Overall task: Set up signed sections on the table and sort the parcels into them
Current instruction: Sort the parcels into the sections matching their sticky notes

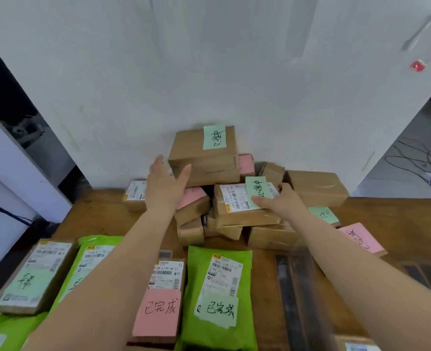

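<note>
Both forearms are bare to the frame edge, the left hand (164, 186) and right hand (281, 200) ungloved.

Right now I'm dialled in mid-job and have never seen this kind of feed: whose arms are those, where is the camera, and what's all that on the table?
There is no machine here: a person wears one wide-angle camera on the head, looking forward and down, so both bare arms reach out from the bottom of the picture. The wooden table holds a pile of brown cardboard parcels against a white wall, many bearing green or pink handwritten notes. Nearer lie sorted parcels, among them a green mailer bag and a box with a pink note. The left hand is open, reaching beside the top box of the pile. The right hand rests on a labelled box, its fingers on that box's green note.
</note>
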### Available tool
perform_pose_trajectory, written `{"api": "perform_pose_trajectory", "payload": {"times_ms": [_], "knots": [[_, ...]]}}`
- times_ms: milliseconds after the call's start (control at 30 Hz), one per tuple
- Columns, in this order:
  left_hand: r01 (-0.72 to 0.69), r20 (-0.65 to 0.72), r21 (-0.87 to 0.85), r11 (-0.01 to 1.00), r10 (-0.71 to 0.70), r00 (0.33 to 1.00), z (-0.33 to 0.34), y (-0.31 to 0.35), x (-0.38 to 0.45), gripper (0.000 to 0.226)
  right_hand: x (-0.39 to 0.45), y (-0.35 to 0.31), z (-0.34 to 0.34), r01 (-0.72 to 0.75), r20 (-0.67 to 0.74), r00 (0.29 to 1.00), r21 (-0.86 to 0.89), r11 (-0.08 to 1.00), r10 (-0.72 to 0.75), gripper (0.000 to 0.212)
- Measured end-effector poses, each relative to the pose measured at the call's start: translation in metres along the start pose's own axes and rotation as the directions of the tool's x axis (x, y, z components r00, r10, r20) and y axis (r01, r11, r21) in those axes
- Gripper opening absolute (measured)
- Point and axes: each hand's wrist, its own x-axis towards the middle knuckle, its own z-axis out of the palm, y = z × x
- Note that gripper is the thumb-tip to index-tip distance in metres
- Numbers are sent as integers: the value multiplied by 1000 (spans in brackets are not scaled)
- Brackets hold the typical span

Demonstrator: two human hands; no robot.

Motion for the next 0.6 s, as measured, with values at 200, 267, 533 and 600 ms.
{"api": "perform_pose_trajectory", "payload": {"times_ms": [200,267,533,600], "knots": [[196,146,-286,938,-160,976,12,2,19,71,17,3,6,-78,19,997,147,986,76,103],[229,159,-352,907,-183,970,15,5,21,73,19,4,8,-101,41,995,178,979,96,103],[255,157,-447,858,-205,966,22,11,19,64,13,7,11,-167,124,983,265,950,138,90],[219,140,-437,872,-175,975,23,10,14,66,11,8,11,-188,167,975,278,942,145,75]]}}
